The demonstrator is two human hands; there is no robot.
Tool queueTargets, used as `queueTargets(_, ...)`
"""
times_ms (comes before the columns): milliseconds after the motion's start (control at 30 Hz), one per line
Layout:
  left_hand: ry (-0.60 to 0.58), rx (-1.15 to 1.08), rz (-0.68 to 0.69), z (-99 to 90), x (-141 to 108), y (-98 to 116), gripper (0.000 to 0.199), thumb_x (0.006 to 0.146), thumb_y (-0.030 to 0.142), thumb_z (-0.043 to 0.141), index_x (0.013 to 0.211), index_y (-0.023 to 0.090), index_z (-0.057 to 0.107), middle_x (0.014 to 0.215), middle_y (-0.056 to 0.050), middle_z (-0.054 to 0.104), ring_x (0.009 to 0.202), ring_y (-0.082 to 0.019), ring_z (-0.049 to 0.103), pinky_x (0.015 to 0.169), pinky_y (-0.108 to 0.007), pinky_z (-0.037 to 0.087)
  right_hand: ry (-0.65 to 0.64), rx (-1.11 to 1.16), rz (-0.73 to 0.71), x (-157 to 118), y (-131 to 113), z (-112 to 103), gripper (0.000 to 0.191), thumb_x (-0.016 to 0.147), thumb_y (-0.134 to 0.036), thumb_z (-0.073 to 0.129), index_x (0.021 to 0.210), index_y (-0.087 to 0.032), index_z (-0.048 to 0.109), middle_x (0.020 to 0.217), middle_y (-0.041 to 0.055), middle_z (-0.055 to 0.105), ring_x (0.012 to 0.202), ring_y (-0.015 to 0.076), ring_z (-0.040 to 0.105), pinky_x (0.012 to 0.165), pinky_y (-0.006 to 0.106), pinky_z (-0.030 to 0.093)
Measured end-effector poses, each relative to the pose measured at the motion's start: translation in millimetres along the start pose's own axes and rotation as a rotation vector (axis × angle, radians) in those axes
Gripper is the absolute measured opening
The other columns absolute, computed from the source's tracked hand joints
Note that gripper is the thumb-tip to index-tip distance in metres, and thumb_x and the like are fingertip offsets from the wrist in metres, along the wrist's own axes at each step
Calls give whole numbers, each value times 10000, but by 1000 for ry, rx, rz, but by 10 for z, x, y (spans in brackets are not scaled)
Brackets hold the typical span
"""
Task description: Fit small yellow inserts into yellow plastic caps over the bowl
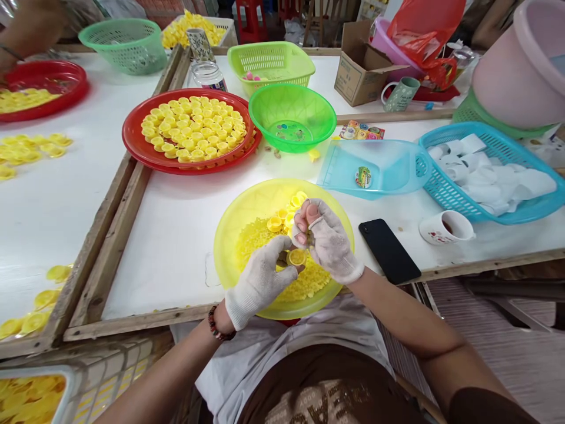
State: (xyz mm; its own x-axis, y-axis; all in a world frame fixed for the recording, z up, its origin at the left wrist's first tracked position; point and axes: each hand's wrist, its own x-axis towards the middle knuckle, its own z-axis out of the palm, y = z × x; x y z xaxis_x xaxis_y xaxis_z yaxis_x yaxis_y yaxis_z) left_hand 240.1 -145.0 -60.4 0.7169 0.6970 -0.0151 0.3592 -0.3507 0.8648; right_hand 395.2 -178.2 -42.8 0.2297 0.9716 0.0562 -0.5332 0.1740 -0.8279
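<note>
White wood-edged table (168, 235): stacked red trays (133, 141), green bowl (295, 109), black phone (389, 251), white cup (435, 231)

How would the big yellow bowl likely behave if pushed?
The yellow bowl probably flexes slightly, its wall looking like thin plastic. The loose yellow bits inside would likely shift. Its rim reaches past the wooden edge, so pressing there might tip it.

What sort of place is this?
Probably a small hand-work workshop: white, wood-edged tables, a round red plastic tray full of small yellow plastic cups, and another person's arm over a second round red tray at far left.
</note>
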Motion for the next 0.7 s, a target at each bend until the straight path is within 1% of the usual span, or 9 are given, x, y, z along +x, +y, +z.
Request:
queueTargets(100,20,39,3,-13,-10,10,245,831,268,682,1041,178,593,897,-18,643,789,-164,587,770,-324,476,35,-14,14,-2,-14,-12,321,987,-484,577,830,-215,496,731,-51,464,540,67,469,502,217,332)
queueTargets(200,8,54,-13,-4,-11,10,205,828,273,696,983,183,596,828,-2,626,738,-158,574,730,-319,472,-15,-115,-10,-21,-1,-4,343,988,-495,569,811,-207,510,706,-51,474,502,54,425,487,219,318)
queueTargets(267,27,90,-20,-3,-14,2,198,822,260,702,975,185,600,825,-4,627,742,-163,579,733,-326,477,-44,-178,-10,-33,4,0,349,974,-507,585,807,-207,521,682,-55,473,478,51,389,472,222,302)
queueTargets(333,100,152,18,-33,-28,-15,207,827,248,704,996,184,603,911,-29,650,831,-184,610,788,-342,492,-27,-230,9,-45,-1,1,350,958,-515,603,804,-210,526,667,-57,462,473,54,363,454,221,277)
queueTargets(400,208,234,84,-115,-59,-32,209,840,231,694,1022,183,602,1018,-58,660,933,-205,625,854,-357,500,5,-286,42,-67,-15,-1,348,954,-508,608,792,-213,520,666,-54,448,486,63,356,447,222,260)
queueTargets(467,291,301,114,-253,-111,-40,222,850,225,687,1053,185,607,1061,-70,664,948,-205,631,871,-355,507,1,-384,95,-102,-24,-9,339,959,-494,600,787,-215,513,665,-52,431,500,74,357,449,229,255)
queueTargets(533,349,308,95,-436,-175,-46,266,855,238,690,1104,179,618,1044,-70,676,875,-182,636,825,-332,521,-64,-556,163,-135,-14,-37,327,974,-488,573,797,-219,521,665,-46,429,520,91,370,463,243,277)
queueTargets(600,405,282,79,-658,-242,-74,310,862,247,683,1156,162,630,1044,-75,685,833,-160,633,790,-305,528,-200,-789,198,-148,26,-83,317,996,-482,530,814,-222,538,677,-31,454,564,116,412,507,265,337)
queueTargets(700,501,315,35,-1078,-370,-217,296,867,217,637,1151,135,648,1040,-78,692,833,-146,629,787,-283,532,-413,-1164,94,-151,132,-146,261,1023,-393,468,857,-227,582,776,20,578,704,172,537,644,319,443)
